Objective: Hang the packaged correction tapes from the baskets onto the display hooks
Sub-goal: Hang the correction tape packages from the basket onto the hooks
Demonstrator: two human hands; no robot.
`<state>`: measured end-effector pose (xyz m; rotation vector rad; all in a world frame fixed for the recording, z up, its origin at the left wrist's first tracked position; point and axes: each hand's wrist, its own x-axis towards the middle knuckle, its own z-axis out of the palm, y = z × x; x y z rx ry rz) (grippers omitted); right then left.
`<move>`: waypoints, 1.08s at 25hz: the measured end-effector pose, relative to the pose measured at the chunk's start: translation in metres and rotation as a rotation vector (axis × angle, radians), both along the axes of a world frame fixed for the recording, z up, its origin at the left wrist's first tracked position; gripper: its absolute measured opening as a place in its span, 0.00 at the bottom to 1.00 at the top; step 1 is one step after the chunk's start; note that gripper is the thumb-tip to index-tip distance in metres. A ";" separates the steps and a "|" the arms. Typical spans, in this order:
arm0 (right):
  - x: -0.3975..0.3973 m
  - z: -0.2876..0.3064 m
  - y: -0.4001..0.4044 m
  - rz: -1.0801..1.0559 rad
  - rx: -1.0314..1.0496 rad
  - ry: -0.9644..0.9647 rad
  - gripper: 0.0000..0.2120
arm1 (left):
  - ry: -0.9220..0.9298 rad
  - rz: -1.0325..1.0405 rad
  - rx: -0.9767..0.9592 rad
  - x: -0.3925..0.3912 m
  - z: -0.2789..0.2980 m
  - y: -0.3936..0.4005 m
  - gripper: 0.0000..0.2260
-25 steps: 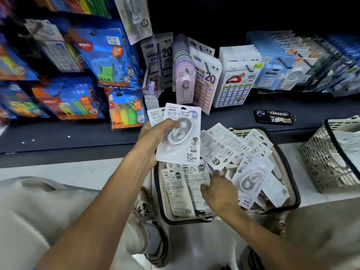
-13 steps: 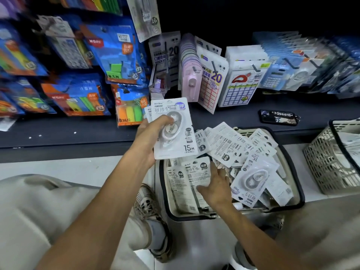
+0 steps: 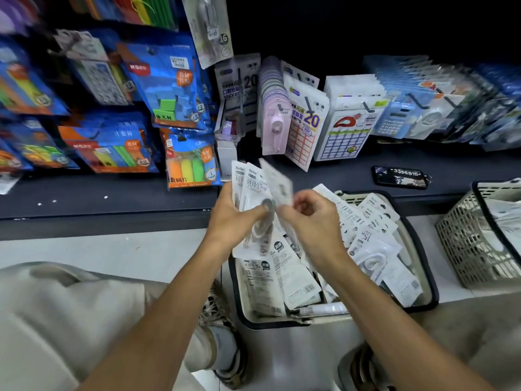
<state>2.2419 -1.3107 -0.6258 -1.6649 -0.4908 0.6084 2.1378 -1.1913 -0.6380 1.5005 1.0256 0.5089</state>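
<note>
My left hand [image 3: 234,218] grips a small fan of white correction tape packs [image 3: 253,182] above the left end of a beige basket [image 3: 423,283] with a dark rim. My right hand [image 3: 313,218] pinches another white pack [image 3: 277,179], blurred and tilted, against that fan. The basket on the floor holds several more white packs [image 3: 375,258], some face down with barcodes showing. Display hooks [image 3: 369,107] stick out above the dark shelf, loaded with hanging stationery packs.
A second mesh basket [image 3: 476,241] with white packs stands at the right. A phone [image 3: 400,176] lies on the dark shelf ledge [image 3: 107,198]. Blue packaged goods [image 3: 166,88] hang at the left. My knees and shoes flank the basket on the pale floor.
My right hand has come up out of the basket with a pack and met my left hand. The left hand now holds several packs tilted more upright.
</note>
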 end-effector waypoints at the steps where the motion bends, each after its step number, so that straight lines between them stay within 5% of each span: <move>1: -0.002 0.005 0.005 0.051 0.026 0.013 0.05 | -0.078 -0.001 -0.065 0.003 0.002 -0.001 0.21; 4: 0.000 0.009 0.009 0.106 0.138 0.055 0.05 | -0.224 0.044 -0.211 0.006 0.006 0.006 0.18; 7: 0.012 0.005 0.005 0.127 0.127 0.006 0.24 | -0.255 0.024 -0.307 0.005 0.006 0.014 0.13; 10: 0.020 0.002 0.002 0.156 0.052 0.318 0.47 | -0.334 -0.018 -0.396 0.005 0.009 0.015 0.14; 13: 0.024 -0.004 0.003 0.165 0.163 0.469 0.43 | -0.283 -0.048 -0.384 0.005 0.012 0.018 0.15; 15: 0.027 -0.005 0.002 0.192 0.211 0.372 0.43 | -0.213 -0.119 -0.496 0.002 0.015 0.023 0.17; 19: 0.029 0.007 0.005 0.377 0.124 0.041 0.49 | -0.141 -0.275 -0.585 -0.005 0.014 0.019 0.39; 22: 0.023 -0.013 0.005 0.178 0.138 0.121 0.36 | -0.135 -0.117 -0.447 -0.003 0.015 0.019 0.29; 24: 0.011 -0.047 -0.002 0.084 -0.188 0.184 0.21 | -0.156 0.005 -0.366 -0.003 0.019 0.028 0.21; 27: -0.027 -0.109 -0.030 0.549 -0.837 -0.051 0.19 | -0.204 0.121 -0.278 -0.004 0.021 0.035 0.22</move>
